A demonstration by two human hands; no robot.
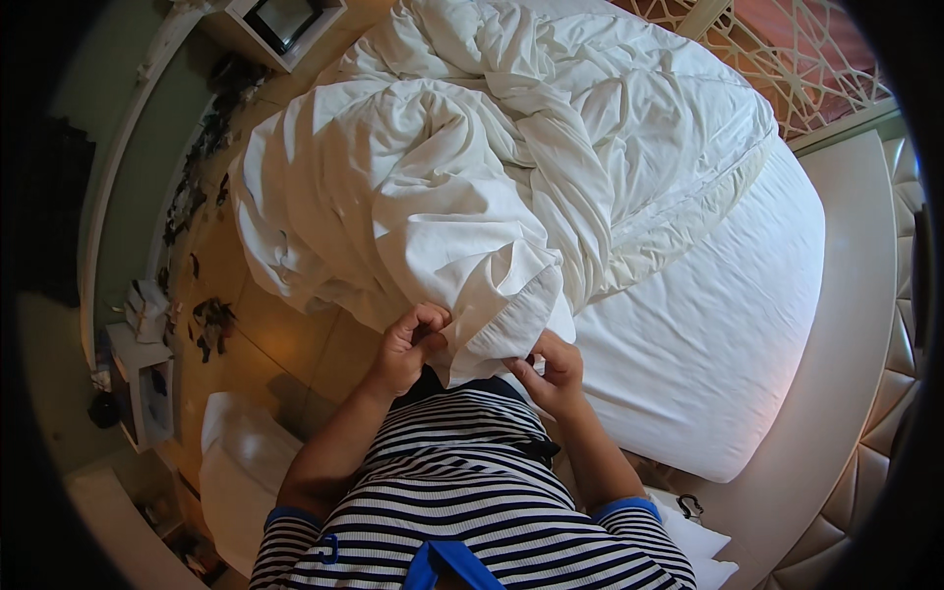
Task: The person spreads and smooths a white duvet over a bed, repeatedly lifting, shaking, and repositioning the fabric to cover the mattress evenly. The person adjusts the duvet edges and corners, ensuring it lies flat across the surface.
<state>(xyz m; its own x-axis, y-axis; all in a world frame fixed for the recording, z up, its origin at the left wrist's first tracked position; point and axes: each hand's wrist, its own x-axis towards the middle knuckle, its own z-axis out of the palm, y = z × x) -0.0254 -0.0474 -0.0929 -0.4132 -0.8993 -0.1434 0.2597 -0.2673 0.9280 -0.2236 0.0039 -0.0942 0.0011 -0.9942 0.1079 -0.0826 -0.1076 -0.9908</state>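
Observation:
A large white duvet (pixel 442 187) lies bunched and wrinkled over the bed, its near end pulled toward my waist. My left hand (pixel 411 344) pinches the left part of that near edge, fingers curled into the cloth. On the other side, my right hand (pixel 551 369) grips the edge near a corner, thumb on top. Between both hands the fabric folds up loosely. Under the duvet, the white fitted sheet (pixel 708 334) shows smooth on the right side of the mattress.
Along the right runs a curved pale bed frame (pixel 836 324) with a tufted headboard (pixel 890 393). Dark scattered items (pixel 211 324) lie on the tiled floor at left. White cloth (pixel 241 462) sits by my left elbow; more white bedding (pixel 688 536) is behind my right arm. A lattice screen (pixel 806 69) stands far right.

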